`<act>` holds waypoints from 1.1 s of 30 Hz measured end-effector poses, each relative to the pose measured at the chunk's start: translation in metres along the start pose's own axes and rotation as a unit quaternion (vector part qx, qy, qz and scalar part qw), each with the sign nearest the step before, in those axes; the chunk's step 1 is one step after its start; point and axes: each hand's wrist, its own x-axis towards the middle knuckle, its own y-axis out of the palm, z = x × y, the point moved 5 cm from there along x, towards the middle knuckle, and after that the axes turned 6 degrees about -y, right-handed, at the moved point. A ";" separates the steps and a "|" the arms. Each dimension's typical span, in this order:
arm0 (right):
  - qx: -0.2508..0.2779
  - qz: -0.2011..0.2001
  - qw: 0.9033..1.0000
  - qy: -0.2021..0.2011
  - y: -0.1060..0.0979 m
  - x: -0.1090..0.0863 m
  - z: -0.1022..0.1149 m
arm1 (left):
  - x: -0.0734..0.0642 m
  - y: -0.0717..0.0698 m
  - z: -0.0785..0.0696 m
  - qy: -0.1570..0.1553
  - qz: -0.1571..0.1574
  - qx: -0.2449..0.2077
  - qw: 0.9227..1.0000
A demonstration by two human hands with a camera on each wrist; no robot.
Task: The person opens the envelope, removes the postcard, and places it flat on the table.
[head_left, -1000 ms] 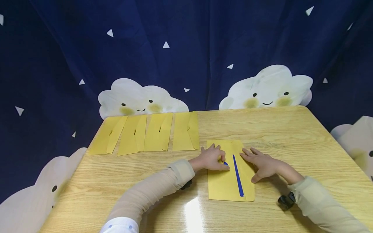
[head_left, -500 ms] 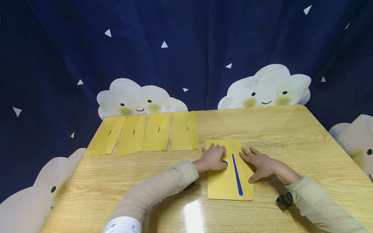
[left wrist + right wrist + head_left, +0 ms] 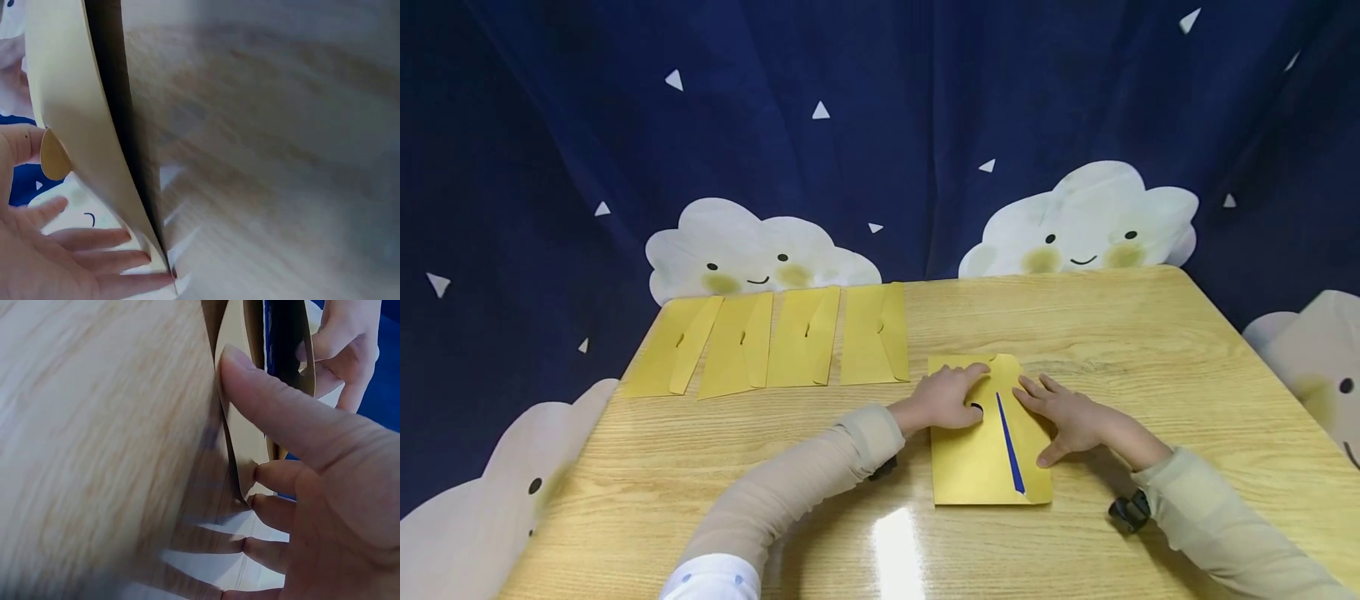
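A yellow envelope (image 3: 970, 475) lies on the wooden table in the middle of the head view. Blue shows through a long narrow opening (image 3: 1012, 450) beside its flap. My left hand (image 3: 943, 397) rests over the envelope's left half. Its thumb lies at a dark half-round cut-out (image 3: 977, 408), and its index finger stretches toward the top edge. In the left wrist view, that thumb touches a half-round tab (image 3: 55, 156) and the other fingers are spread. My right hand (image 3: 1075, 421) has spread fingers along the flap's right side; its thumb (image 3: 269, 394) presses the flap edge in the right wrist view.
Several yellow envelopes (image 3: 872, 346) lie in a row at the table's back left. A dark blue curtain (image 3: 865, 133) with clouds hangs behind the table (image 3: 1120, 325). Both wrists carry black cameras, the right one (image 3: 1129, 511) hanging below the sleeve.
My left index finger has straightened from a curl toward the envelope's top edge. The cut-out now looks dark where blue showed before. My right hand has stayed nearly still.
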 end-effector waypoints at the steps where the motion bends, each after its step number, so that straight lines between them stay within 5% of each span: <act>1: -0.001 0.000 1.000 0.000 0.000 0.000 0.000 | 0.000 0.000 -0.001 0.009 0.000 0.004 1.000; 9: -0.004 -0.001 1.000 -0.003 0.000 0.000 0.000 | 0.003 0.000 -0.007 0.073 0.034 0.028 0.996; 33: -0.052 -0.002 0.998 -0.028 0.005 -0.003 -0.001 | 0.002 -0.001 -0.003 0.108 0.018 0.007 0.994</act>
